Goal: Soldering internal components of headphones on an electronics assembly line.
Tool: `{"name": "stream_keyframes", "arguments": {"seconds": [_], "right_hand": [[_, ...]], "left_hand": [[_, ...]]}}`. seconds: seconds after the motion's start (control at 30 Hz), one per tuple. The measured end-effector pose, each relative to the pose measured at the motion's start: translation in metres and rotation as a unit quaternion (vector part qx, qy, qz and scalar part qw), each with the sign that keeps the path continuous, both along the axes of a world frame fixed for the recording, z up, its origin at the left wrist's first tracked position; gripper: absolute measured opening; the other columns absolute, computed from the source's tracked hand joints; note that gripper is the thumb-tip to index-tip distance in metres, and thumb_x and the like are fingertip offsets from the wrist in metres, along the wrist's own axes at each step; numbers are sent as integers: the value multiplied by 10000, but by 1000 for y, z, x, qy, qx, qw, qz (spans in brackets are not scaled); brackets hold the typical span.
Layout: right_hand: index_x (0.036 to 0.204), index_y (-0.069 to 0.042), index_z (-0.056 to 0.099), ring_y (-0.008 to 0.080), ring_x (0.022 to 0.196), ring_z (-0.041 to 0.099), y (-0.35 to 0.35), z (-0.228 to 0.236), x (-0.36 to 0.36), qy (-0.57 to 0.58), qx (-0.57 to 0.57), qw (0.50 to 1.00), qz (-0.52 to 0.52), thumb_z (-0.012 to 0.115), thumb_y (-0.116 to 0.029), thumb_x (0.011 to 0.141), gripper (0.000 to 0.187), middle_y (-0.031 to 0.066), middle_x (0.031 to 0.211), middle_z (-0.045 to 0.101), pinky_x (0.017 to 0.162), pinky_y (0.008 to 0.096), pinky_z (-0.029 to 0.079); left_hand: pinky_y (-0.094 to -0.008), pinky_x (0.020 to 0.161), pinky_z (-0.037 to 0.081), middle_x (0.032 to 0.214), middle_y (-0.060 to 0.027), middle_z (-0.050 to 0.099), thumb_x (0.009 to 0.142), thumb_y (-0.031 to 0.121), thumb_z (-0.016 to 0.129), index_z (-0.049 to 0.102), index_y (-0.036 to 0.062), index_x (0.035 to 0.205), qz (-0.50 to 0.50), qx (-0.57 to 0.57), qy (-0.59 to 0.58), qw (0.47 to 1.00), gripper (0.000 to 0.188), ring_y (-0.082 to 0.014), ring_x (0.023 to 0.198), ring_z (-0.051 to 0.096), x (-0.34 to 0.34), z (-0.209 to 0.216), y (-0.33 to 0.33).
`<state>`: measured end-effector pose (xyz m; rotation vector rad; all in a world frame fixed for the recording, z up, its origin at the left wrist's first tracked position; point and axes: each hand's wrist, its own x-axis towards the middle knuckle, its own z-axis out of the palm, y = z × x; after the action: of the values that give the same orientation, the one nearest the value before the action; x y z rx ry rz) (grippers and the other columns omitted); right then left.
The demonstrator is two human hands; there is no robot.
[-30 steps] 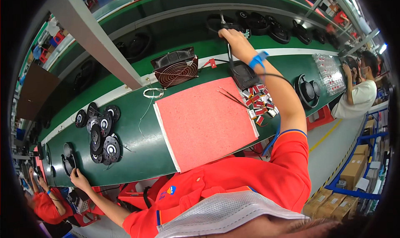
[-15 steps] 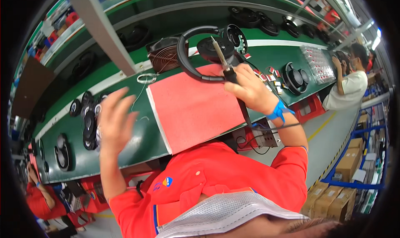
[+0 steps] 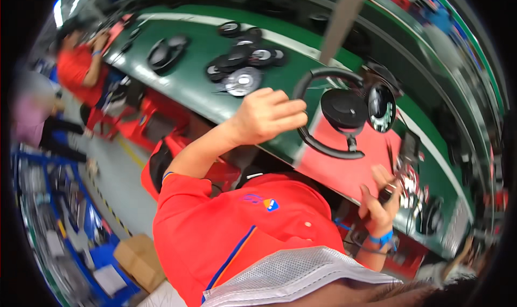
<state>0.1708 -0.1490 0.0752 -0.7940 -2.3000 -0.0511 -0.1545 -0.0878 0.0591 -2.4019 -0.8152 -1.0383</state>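
The green workbench (image 3: 196, 86) runs diagonally across the view, from upper left to lower right. Blue shelving (image 3: 89, 248) stands on the floor side, at lower left. The operator wears a red shirt (image 3: 210, 226) with dark blue and orange trim. A pink mat (image 3: 328, 167) lies on the workbench in front of the operator. A brown carton (image 3: 142, 259) sits beside the shelving.

The black headset (image 3: 342, 109) is held in the air over the mat. Its headband curves toward the left, and both ear cups face different ways; the farther cup shows a shiny black surface with pale detail at its lower edge.

The left hand (image 3: 269, 113) is closed, its curled fingers gripping the headband. The right hand (image 3: 381, 202) is lower, near the mat's right side, with fingers and thumb wrapped loosely around a dark-handled tool (image 3: 385, 194); motion blur hides the tool's far end.

A cluster of black disc-shaped units (image 3: 234, 59) rests on the workbench beyond the left hand. Several have a pale ring at the centre. A blue wristband (image 3: 381, 238) encircles the right wrist.

Markings: the shirt chest carries a small blue, orange and white emblem (image 3: 271, 204). Purple lettering (image 3: 251, 198) adjoins it, too blurred to read.
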Motion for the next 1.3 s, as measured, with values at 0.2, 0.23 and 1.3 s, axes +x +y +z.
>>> {"name": "stream_keyframes", "arguments": {"seconds": [0.2, 0.23, 1.3], "right_hand": [[902, -77, 486, 388, 926, 610, 24, -48, -1, 35, 37, 998, -33, 698, 39, 736, 293, 205, 1128, 633, 778, 446, 470], [902, -77, 486, 388, 926, 610, 25, -54, -1, 34, 38, 998, -22, 698, 39, 736, 293, 205, 1128, 633, 778, 446, 470], [929, -53, 502, 349, 785, 576, 55, -87, -3, 37, -63, 997, -25, 681, 60, 723, 296, 200, 1183, 611, 687, 403, 460]], "left_hand": [[-342, 631, 520, 965, -65, 646, 622, 6, 710, 634, 73, 869, 275, 20, -94, 957, 268, -249, 748, 616, -138, -11, -22], [-346, 677, 519, 971, -75, 640, 645, 5, 720, 638, 58, 883, 307, 25, -115, 944, 258, -259, 796, 618, -161, -20, -24], [-401, 824, 482, 1094, -100, 632, 837, 277, 652, 675, 72, 1086, 913, 138, -139, 357, 324, -295, 980, 606, -332, -92, -486]]}}
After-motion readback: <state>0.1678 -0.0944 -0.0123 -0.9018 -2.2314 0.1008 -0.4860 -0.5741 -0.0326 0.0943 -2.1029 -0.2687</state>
